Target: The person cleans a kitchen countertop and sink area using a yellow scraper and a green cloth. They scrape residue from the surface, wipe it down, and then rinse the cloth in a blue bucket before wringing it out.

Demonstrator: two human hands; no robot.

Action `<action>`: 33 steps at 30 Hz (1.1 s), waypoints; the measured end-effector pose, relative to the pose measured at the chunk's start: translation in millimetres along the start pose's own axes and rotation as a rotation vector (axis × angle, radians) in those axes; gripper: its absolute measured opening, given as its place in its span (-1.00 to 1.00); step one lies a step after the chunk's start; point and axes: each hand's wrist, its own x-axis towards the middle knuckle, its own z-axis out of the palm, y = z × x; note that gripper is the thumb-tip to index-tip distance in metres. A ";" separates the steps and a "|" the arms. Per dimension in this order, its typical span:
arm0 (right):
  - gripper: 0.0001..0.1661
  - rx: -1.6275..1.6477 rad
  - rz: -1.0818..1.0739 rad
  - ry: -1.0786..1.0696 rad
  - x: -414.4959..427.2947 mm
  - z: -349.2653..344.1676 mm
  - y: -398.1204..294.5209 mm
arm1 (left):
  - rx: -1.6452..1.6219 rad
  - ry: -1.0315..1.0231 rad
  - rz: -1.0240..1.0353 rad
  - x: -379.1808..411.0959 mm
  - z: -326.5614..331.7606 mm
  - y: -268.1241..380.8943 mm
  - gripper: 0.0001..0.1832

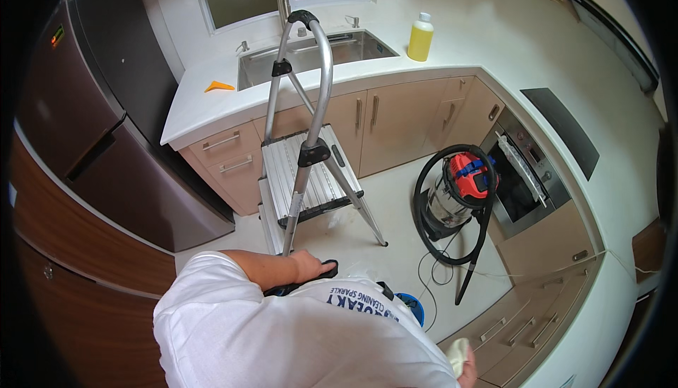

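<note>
My left hand (312, 267) is at waist height, its fingers against a black object (329, 270) partly hidden by my arm and white shirt; whether it grips it I cannot tell. At the lower right, my right hand (468, 371) holds a bunched cream cloth (457, 355), partly hidden behind my side. In front of me stands an aluminium stepladder (310, 168) with black joints, upright and unfolded. A wet-and-dry vacuum cleaner (450, 197) with a red top, steel drum and black hose is on the floor to the right. The rim of a blue bucket (418, 308) shows beside my shirt.
A refrigerator (106, 123) stands at the left. On the white counter (206, 109) are an orange scraper-like tool (219, 86) and a bottle of yellow liquid (420, 38), either side of the steel sink (365, 49). A built-in oven (522, 176) is behind the vacuum. Cords (435, 292) trail over the floor.
</note>
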 end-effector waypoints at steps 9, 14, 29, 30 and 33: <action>-0.36 -0.078 0.226 -0.051 64.4 41.5 61.1 | -0.227 -0.012 -0.174 12.2 -3.0 -1.0 -0.67; -0.38 -0.123 0.289 -0.070 82.4 46.9 80.7 | -0.380 -0.023 -0.209 14.0 -25.9 7.4 -0.71; -0.43 -0.226 0.378 -0.059 103.5 33.5 99.6 | -0.214 -0.089 -0.196 23.8 9.2 8.8 -0.69; -0.43 -0.227 0.380 -0.053 104.9 31.7 100.9 | -0.219 -0.057 -0.180 23.2 6.7 9.8 -0.70; -0.44 -0.234 0.389 -0.037 107.8 26.2 102.7 | -0.322 -0.087 -0.158 20.6 -9.1 4.8 -0.73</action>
